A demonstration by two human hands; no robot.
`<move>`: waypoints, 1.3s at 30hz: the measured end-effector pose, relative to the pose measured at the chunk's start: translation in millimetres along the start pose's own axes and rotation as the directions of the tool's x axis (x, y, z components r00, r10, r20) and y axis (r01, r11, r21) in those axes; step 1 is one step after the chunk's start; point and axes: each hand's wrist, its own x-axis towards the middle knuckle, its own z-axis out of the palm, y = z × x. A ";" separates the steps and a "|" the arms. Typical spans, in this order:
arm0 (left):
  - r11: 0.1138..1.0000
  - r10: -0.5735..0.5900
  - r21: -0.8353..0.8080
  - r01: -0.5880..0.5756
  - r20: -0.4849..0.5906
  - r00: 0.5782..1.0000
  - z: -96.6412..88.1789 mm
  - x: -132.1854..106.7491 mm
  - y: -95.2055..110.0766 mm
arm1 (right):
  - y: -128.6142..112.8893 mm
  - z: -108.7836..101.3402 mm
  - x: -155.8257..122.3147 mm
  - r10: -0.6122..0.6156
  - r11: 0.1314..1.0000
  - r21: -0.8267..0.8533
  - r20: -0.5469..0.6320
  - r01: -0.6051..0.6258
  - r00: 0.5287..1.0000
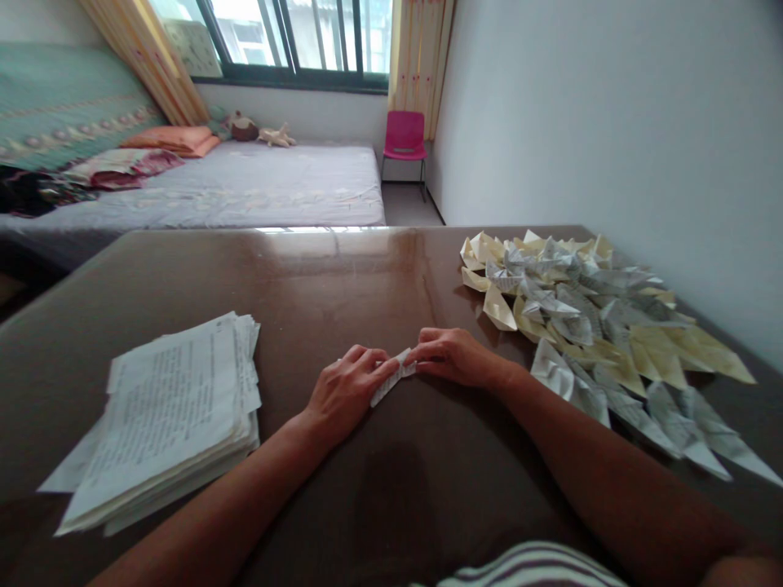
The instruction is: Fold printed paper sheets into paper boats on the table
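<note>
A small folded piece of printed paper (385, 390) lies at the middle of the brown table (342, 293), between my two hands. My left hand (350, 387) presses on its left part, fingers bent together over it. My right hand (449, 355) pinches its right end between thumb and fingers. The fingers cover much of the paper, so its full shape is hidden. To the left rests a stack of printed sheets (165, 408) with uneven edges. On the right spreads a heap of folded paper boats (568, 302), some white with print, others yellowish.
Beyond the table is a bed (294, 183) with orange pillows (171, 139) and stuffed toys. A pink chair (404, 139) stands in the far corner below the curtain (422, 57). The white wall (587, 114) runs along the right side.
</note>
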 end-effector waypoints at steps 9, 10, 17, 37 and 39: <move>0.995 0.104 0.007 -0.104 -0.047 0.993 5.7 -2.6 -4.6 | -0.6 12.0 3.8 0.119 0.992 0.046 -0.065 -0.116 0.991; 0.994 0.107 0.015 -0.106 -0.048 0.993 5.7 -2.9 -4.8 | -2.0 13.4 4.3 0.144 0.989 0.047 -0.080 -0.140 0.986; 0.978 0.191 0.091 -0.186 -0.045 0.981 3.5 -5.6 -3.3 | -10.2 19.7 6.5 0.258 0.966 0.057 -0.128 -0.253 0.958; 0.980 0.085 0.169 -0.101 0.102 0.991 -12.4 -3.7 29.2 | -12.4 -2.5 -0.6 -0.074 0.983 -0.165 0.044 0.080 0.996; 0.984 0.029 0.170 -0.047 0.107 0.994 -13.3 -2.3 33.3 | -12.4 -0.9 0.0 -0.077 0.984 -0.161 0.038 0.082 0.996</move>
